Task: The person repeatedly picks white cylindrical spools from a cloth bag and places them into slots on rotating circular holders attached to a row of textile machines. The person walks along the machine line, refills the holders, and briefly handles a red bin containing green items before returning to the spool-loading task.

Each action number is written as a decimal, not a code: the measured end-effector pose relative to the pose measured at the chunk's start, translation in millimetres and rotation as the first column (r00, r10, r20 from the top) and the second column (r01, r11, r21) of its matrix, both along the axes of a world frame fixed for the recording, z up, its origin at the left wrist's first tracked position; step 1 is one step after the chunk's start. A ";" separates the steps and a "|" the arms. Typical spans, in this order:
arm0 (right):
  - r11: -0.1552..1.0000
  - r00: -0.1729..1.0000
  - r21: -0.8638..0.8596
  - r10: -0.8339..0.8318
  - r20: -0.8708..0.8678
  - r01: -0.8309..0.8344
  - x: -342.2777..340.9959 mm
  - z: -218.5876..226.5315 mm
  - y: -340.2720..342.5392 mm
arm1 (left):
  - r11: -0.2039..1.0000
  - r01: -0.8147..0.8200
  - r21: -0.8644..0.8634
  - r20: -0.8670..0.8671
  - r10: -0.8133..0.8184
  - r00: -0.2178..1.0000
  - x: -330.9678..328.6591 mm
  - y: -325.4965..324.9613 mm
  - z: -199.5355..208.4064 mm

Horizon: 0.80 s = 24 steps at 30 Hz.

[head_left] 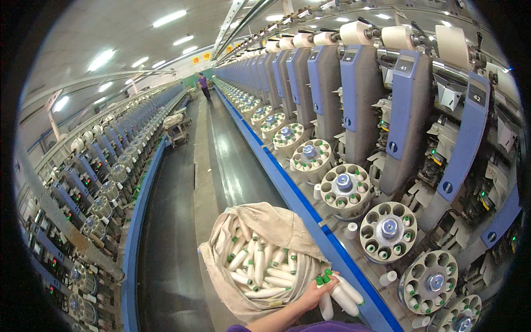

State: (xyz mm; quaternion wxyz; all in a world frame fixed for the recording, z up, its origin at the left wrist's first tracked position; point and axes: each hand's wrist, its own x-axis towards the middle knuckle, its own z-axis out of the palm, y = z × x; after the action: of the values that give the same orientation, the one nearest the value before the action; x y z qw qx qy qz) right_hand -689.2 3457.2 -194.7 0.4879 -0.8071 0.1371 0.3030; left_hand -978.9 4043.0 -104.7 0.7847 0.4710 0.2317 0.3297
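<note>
My left hand [322, 292] is closed around several white yarn bobbins [344, 300] with green ends, at the right front of an open cloth sack. Its forearm comes in from the lower edge and reaches rightward. More bobbins of the same kind [259, 264] lie heaped in the beige sack [301, 227], whose top is folded back. My right hand does not show. Right of the held bobbins, beyond a blue rail [301, 205], is a round bobbin magazine [389, 228] with a ring of pockets, some holding green-tipped bobbins.
A row of winding units [359, 94] with blue panels and white yarn cones [398, 37] lines the right side. Another machine row [94, 166] stands left of the aisle. Farther up are a loaded cart [176, 126] and a person in purple [204, 87].
</note>
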 end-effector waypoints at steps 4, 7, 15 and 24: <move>0.960 0.959 0.001 0.281 -0.037 -0.281 21.5 -30.2 111.1 | 0.993 -0.059 -0.098 -0.004 0.059 0.998 -9.1 -0.1 13.0; 0.886 0.885 0.025 0.464 -0.031 -0.464 22.0 -34.8 185.4 | 0.975 -0.088 -0.205 0.008 0.092 0.996 -10.9 3.2 28.5; 0.547 0.802 0.632 0.557 0.215 -0.549 -54.6 85.3 388.8 | 0.947 -0.015 -0.322 0.288 0.113 0.951 8.3 30.6 79.1; 0.177 0.519 0.955 0.854 -0.029 -0.239 -77.4 154.5 453.8 | 0.989 0.122 -0.082 0.321 -0.089 0.943 40.0 55.8 93.6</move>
State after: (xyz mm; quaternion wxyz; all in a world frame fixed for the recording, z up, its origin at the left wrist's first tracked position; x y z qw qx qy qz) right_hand -766.5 3910.9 -40.2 0.5984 -0.2821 -0.2238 0.7158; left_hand -938.9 4098.7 -11.1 0.8510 0.3835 0.0938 0.3463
